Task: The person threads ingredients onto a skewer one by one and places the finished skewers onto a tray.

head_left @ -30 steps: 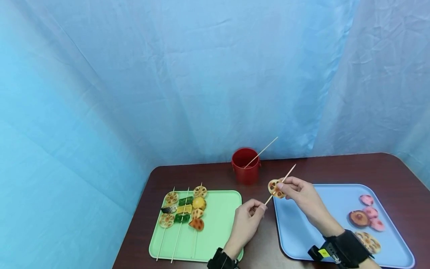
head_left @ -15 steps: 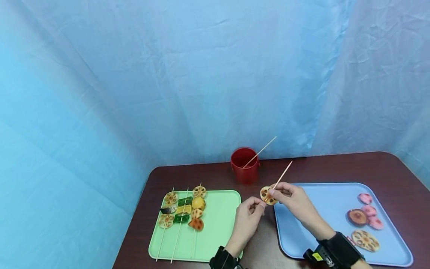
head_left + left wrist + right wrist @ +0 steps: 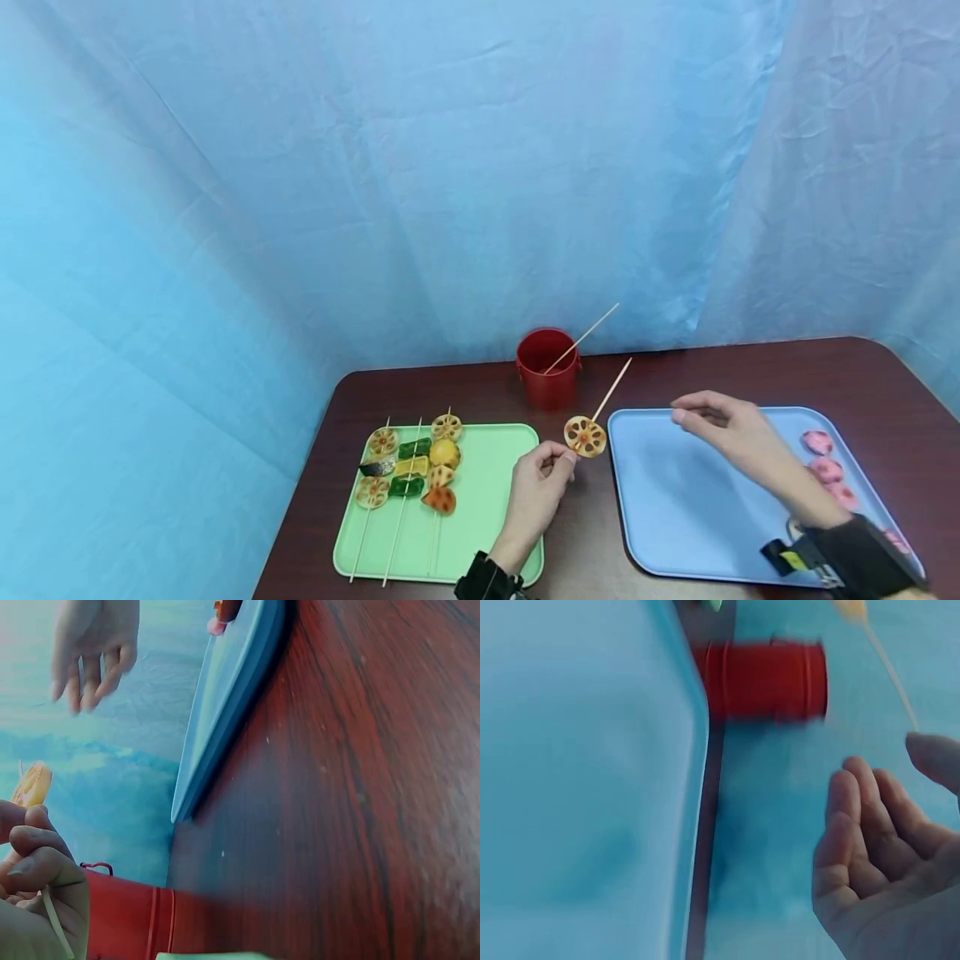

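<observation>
Between the two trays my left hand (image 3: 536, 492) pinches a thin wooden skewer (image 3: 613, 388) just below a lotus root slice (image 3: 585, 437) threaded on it. The skewer's bare upper part points up and to the right. In the left wrist view, its lower end shows below the curled fingers (image 3: 45, 859). My right hand (image 3: 738, 429) is raised over the blue tray (image 3: 675, 517), holding nothing, its fingers loosely bent. In the right wrist view the thumb (image 3: 934, 759) stands apart from the other fingers.
Three loaded skewers, one with green and yellow pieces (image 3: 411, 467), lie on the green tray (image 3: 491, 533). A red bucket (image 3: 549, 375) behind holds another skewer (image 3: 596, 325). Pink pieces (image 3: 825, 469) lie at the blue tray's right; my right forearm partly hides other food there.
My right hand has let go of the lotus root slice and moved right over the blue tray. The slice sits lower on the skewer, near my left fingers, which have shifted slightly left.
</observation>
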`<state>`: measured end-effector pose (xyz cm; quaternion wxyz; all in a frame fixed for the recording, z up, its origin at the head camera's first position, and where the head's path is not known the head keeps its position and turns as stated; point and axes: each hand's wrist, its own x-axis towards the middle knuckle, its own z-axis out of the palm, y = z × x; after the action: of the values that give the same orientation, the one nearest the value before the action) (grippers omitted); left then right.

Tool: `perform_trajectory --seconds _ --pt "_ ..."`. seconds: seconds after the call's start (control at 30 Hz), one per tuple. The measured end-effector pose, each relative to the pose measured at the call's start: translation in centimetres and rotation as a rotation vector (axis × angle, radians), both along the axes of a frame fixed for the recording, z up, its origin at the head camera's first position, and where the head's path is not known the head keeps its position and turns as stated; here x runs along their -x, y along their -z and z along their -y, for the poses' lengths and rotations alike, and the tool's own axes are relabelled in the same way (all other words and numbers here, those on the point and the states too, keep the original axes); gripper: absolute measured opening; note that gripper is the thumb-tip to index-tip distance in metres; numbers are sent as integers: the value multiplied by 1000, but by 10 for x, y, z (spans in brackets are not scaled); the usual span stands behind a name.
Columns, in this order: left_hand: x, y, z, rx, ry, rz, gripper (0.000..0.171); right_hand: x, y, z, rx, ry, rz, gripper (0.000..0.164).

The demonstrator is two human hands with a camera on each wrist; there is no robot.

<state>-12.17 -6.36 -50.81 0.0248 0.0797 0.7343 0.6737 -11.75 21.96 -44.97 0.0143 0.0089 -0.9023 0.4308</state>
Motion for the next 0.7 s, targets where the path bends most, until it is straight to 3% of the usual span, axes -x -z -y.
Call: perform_trajectory --seconds 0.3,0.57,0.7 --pt "1 4 9 -14 -1 18 17 -5 -1 -85 -378 -20 88 58" --pt "0 7 12 -6 -4 36 18 -7 19 -118 -548 -125 183 47" --pt "0 8 12 -12 -8 55 17 -9 28 -120 -537 -170 288 45"
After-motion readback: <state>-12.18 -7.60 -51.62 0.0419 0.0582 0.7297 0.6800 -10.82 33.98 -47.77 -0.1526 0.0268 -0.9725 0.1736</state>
